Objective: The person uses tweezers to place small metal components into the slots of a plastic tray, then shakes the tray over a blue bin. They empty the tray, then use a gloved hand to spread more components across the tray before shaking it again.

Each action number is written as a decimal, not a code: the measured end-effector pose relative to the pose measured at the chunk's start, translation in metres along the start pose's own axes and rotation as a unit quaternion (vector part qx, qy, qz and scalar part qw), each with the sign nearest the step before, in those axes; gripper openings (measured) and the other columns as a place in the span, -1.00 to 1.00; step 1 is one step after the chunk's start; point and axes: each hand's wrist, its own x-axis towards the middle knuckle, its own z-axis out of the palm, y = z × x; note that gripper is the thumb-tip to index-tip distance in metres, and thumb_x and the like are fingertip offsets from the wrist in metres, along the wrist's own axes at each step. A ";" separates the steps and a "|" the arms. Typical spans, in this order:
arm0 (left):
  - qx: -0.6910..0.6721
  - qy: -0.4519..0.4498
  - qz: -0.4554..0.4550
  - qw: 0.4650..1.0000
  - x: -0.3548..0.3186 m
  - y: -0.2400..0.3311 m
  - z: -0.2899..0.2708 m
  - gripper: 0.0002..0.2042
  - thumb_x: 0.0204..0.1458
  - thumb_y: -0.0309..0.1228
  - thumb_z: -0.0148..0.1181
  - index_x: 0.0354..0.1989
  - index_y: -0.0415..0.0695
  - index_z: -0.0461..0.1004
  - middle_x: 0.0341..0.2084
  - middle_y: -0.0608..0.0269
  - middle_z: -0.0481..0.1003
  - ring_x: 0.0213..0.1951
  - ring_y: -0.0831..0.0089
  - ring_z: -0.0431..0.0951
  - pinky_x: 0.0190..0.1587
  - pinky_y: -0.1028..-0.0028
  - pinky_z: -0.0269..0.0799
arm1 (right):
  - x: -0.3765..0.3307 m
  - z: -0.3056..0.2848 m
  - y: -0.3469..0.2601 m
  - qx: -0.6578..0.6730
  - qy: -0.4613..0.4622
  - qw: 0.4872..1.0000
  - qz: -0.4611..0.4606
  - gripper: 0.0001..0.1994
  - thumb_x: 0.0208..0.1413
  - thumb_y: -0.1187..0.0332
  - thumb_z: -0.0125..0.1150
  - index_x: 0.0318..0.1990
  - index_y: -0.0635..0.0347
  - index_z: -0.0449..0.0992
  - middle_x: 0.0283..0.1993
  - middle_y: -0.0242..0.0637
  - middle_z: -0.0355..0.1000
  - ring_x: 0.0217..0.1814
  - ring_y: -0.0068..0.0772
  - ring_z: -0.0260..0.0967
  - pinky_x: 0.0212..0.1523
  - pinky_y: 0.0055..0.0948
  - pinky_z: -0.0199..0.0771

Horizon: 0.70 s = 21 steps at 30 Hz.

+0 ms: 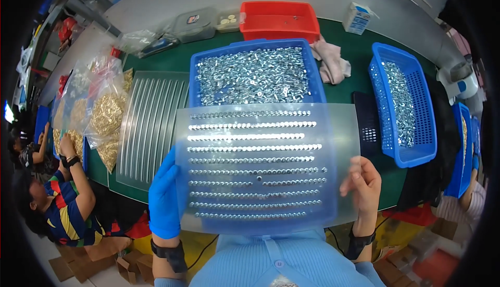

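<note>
A translucent plastic tray (271, 224) with several grooved rows of small shiny metal pieces (252, 148) is in front of me, tilted over the near part of a blue bin. One row has a gap near the middle, with a single piece sitting just above it. My left hand (165, 198), in a blue glove, grips the tray's left edge. At the right edge my bare right hand (363, 183) has its fingers curled around the sheet; the fingertips look blurred. Behind the tray, the blue bin (195, 63) holds a heap of loose metal pieces (252, 76).
A second grooved sheet (151, 125) lies left, beside bags of gold-coloured pieces (108, 112). To the right stands a blue basket (424, 94) of metal pieces. A red bin (278, 21), a lidded box (194, 25) and a cloth (332, 63) are behind. A co-worker (67, 203) sits left.
</note>
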 end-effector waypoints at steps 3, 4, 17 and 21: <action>0.020 -0.029 0.010 0.999 0.002 0.015 0.012 -0.48 0.08 -0.45 -0.07 0.23 -0.33 0.06 0.16 0.01 0.20 0.19 0.25 0.20 0.25 0.35 0.04 | -0.006 -0.008 -0.007 0.109 -0.060 0.992 0.004 -0.58 0.11 0.41 0.06 0.10 0.38 0.19 -0.39 -0.20 0.37 -0.52 -0.37 0.41 -0.65 -0.55 0.41; 0.021 -0.041 0.010 0.999 0.005 0.016 0.015 -0.48 0.08 -0.45 -0.07 0.23 -0.33 0.06 0.16 0.01 0.20 0.19 0.25 0.20 0.25 0.35 0.04 | -0.008 -0.012 -0.010 0.163 -0.105 0.981 0.009 -0.57 0.11 0.43 0.04 0.12 0.38 0.16 -0.34 -0.09 0.40 -0.45 -0.26 0.46 -0.62 -0.49 0.48; 0.049 -0.203 -0.047 0.977 0.068 0.007 0.104 -0.50 0.13 -0.38 -0.07 0.24 -0.29 0.07 0.15 0.03 0.24 0.17 0.25 0.24 0.20 0.36 0.14 | -0.046 -0.062 -0.032 0.296 -0.111 0.945 -0.082 -0.52 0.13 0.45 -0.14 0.18 0.52 0.04 -0.07 0.34 0.33 -0.24 0.20 0.46 -0.52 -0.28 0.61; 0.015 -0.283 -0.094 0.954 0.087 -0.003 0.143 -0.52 0.15 -0.32 -0.09 0.22 -0.28 0.10 0.14 0.03 0.25 0.15 0.23 0.26 0.19 0.36 0.15 | -0.060 -0.083 -0.037 0.303 -0.055 0.940 -0.144 -0.53 0.12 0.45 -0.14 0.16 0.56 0.05 -0.07 0.32 0.33 -0.25 0.19 0.46 -0.53 -0.30 0.61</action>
